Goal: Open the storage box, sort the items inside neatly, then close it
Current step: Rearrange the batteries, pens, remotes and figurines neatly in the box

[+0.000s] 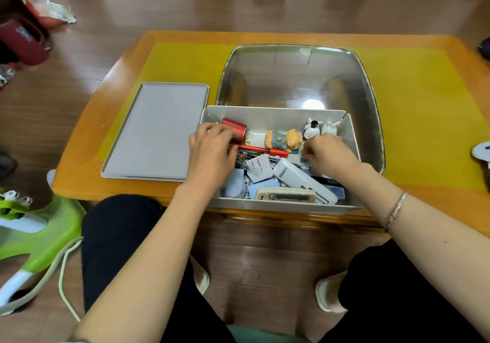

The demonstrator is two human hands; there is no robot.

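An open grey storage box [275, 112] stands at the table's near edge, and its flat grey lid [156, 133] lies to the left. Inside are a red cylinder [237, 128], a red pen [265, 149], a pig figurine [283, 140], two rabbit figurines [313, 128], a white plug adapter [258, 169], a long white device [299, 179] and a beige gadget [286, 197]. My left hand [212, 149] is in the box's left side, fingers curled round the pen's left end, against the red cylinder. My right hand [328, 154] pinches a small blue item [305, 160] near the pig.
A large clear plastic tub [299, 77] stands right behind the box. The yellow-topped wooden table [424, 104] stretches right of both. A green plastic stool [34, 226] sits on the floor at my left, and my knees are under the table's edge.
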